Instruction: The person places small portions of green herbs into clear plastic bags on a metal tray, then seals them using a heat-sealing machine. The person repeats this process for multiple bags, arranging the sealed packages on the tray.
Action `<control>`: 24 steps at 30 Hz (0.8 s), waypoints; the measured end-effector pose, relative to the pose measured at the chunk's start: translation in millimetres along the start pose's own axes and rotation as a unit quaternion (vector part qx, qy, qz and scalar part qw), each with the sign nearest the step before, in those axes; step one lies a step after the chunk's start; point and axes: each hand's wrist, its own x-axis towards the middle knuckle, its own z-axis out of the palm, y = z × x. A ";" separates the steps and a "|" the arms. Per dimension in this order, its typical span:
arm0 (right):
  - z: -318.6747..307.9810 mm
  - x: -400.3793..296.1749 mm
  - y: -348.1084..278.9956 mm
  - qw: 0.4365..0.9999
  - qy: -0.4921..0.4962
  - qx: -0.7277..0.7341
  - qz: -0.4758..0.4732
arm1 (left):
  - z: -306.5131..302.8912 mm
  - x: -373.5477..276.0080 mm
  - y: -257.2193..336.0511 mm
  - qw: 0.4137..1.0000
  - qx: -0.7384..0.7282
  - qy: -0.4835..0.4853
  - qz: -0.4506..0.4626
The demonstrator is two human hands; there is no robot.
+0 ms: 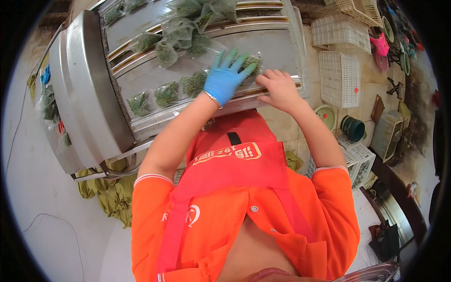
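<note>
My left hand [223, 79], in a blue glove with greenish fingertips, lies palm down with fingers spread across the front row of clear plastic bags. Its fingertips reach a bag of small green berries, perhaps green peppercorns [252, 62]. My bare right hand [280, 88] is beside that bag at the front metal sealing bar [296, 81], fingers half curled and thumb apart. Whether it touches the bag's mouth is hard to see. To the left, filled bags [166, 94] lie along the bar of a steel machine bed [137, 81], apparently a vacuum packing machine.
More filled bags [176, 31] are heaped across the rear bars. A curved steel lid [88, 88] stands at the left. White plastic crates [340, 79], a dark green bucket [352, 128] and a round basin [326, 118] occupy the tiled floor at right. Olive sacks [118, 197] lie below the machine.
</note>
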 end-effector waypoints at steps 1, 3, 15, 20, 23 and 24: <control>1.4 2.8 3.7 1.000 -0.023 0.017 0.003 | -5.3 4.6 -3.8 0.999 0.006 -0.033 0.010; 8.0 6.4 13.6 0.996 -0.068 0.051 0.005 | -16.0 8.3 -5.2 0.996 -0.019 -0.083 0.008; 12.1 -3.5 41.7 0.974 0.084 0.131 -0.166 | -47.1 -1.0 22.2 0.987 -0.026 -0.148 -0.065; -24.7 39.9 49.4 0.946 0.139 0.278 -0.096 | -80.6 -7.1 48.4 0.943 -0.170 0.060 -0.280; -32.6 96.4 21.9 0.891 0.037 0.453 0.022 | -57.7 -32.5 19.2 0.764 -0.308 0.178 -0.539; -26.3 116.5 12.2 0.896 0.022 0.443 0.025 | -56.5 -33.7 5.1 0.693 -0.388 0.182 -0.580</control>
